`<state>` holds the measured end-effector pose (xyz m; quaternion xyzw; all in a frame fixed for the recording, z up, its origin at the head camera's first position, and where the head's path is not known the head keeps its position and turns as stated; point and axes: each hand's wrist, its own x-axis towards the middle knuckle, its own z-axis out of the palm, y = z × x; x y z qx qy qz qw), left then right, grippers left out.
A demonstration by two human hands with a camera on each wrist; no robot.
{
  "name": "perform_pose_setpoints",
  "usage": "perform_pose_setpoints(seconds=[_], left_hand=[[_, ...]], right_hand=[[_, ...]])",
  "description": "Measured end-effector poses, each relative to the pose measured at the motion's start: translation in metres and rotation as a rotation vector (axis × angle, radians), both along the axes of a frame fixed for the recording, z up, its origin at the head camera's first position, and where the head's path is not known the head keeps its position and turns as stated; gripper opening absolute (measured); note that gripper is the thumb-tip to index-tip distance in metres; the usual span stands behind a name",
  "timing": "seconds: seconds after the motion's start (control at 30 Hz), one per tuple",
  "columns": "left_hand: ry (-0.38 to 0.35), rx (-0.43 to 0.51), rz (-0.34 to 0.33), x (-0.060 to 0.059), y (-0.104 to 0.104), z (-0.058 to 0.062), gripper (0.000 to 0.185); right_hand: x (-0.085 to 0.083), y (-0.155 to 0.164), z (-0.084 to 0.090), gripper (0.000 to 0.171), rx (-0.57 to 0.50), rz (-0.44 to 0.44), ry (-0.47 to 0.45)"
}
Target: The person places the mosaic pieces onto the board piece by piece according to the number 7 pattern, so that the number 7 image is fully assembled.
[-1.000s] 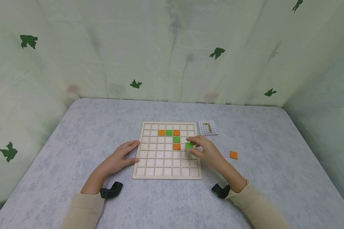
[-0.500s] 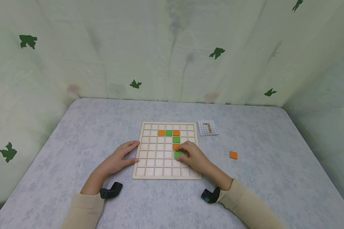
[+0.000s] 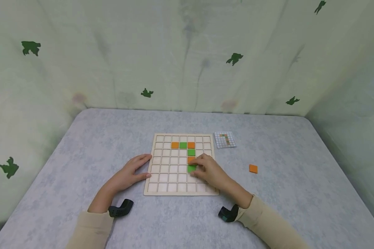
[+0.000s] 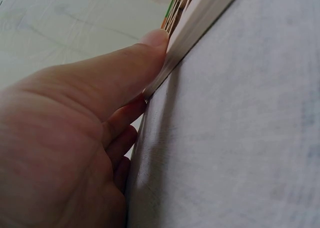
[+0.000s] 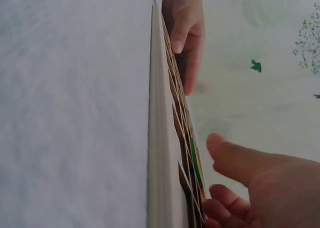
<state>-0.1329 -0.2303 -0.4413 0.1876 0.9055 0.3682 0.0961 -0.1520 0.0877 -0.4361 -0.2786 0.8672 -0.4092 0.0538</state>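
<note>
A wooden grid board [image 3: 166,188] lies on the grey table. Its cells hold an orange tile [image 3: 175,145], a green one [image 3: 183,145] and another orange [image 3: 191,145] in a row, then a green tile [image 3: 191,152] and an orange tile [image 3: 190,159] going down. Below those, a green tile [image 3: 191,168] sits in a cell with my right hand [image 3: 202,167] touching it by the fingertips; in the right wrist view the thumb [image 5: 235,158] stands clear of the board [image 5: 160,138]. My left hand [image 3: 143,167] lies flat with its thumb [image 4: 125,67] against the board's left edge [image 4: 200,22].
A small pattern card [image 3: 225,139] lies just right of the board's far corner. One loose orange tile [image 3: 253,168] rests on the table [image 3: 81,145] to the right. Pale green curtains with dark leaf shapes close in the table at the back and sides.
My right hand carried the green tile from the board's right side leftward and down into the cell under the orange tile. The left hand has stayed put.
</note>
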Motion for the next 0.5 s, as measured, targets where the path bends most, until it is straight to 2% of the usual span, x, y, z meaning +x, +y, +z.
perform_pose_setpoints(seconds=[0.13,0.37,0.5], left_hand=[[0.004,0.001,0.0,0.001,0.0,-0.002,0.071],[0.004,-0.002,-0.001,0.0,0.0,-0.002,0.072],[0.003,0.0,-0.001,0.0,0.0,-0.002,0.072]], right_hand=[[0.0,0.01,0.013,0.04,-0.028,0.002,-0.009],[0.007,0.047,0.035,0.049,-0.001,-0.041,0.135],[0.011,0.074,0.037,0.051,0.015,-0.089,0.161]])
